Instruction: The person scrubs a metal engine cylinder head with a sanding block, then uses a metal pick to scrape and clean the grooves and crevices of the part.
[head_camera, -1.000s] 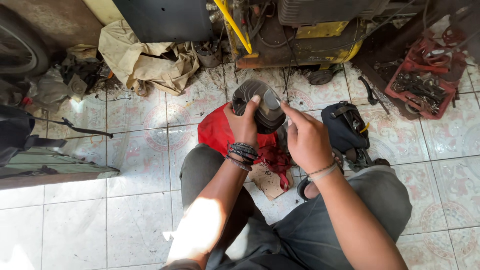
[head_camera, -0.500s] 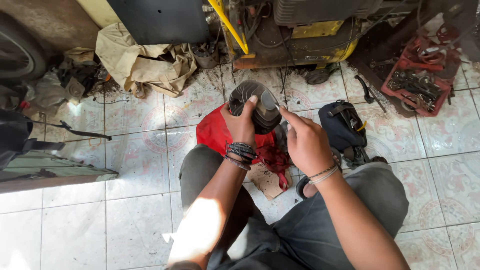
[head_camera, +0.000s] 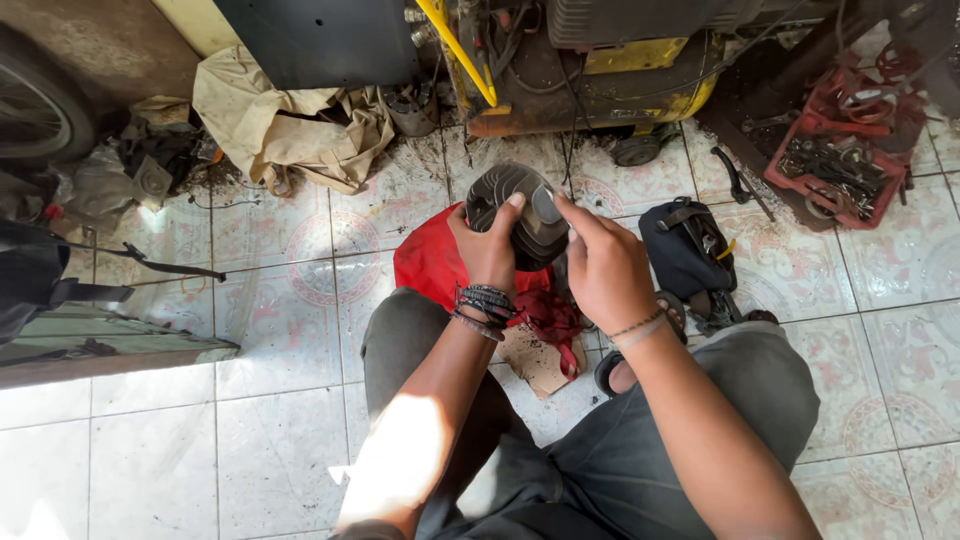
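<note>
My left hand (head_camera: 490, 250) grips a dark finned engine cylinder (head_camera: 520, 205), holding it up over a red cloth (head_camera: 435, 265) on the tiled floor. Several dark bracelets ring that wrist. My right hand (head_camera: 600, 265) is beside the cylinder on its right, with the index finger touching the grey bore opening at the top; it holds nothing I can make out. I am crouched, with my knees in grey trousers on either side of my arms.
A black bag (head_camera: 690, 250) lies right of the cloth. A red tray of tools (head_camera: 845, 160) sits at the far right. A yellow-and-black machine (head_camera: 590, 60) stands ahead, a beige rag pile (head_camera: 290, 120) to its left, and a tyre (head_camera: 40, 110) at the far left.
Both hands and the cylinder have stayed almost in place. My right index finger has settled onto the cylinder's top opening.
</note>
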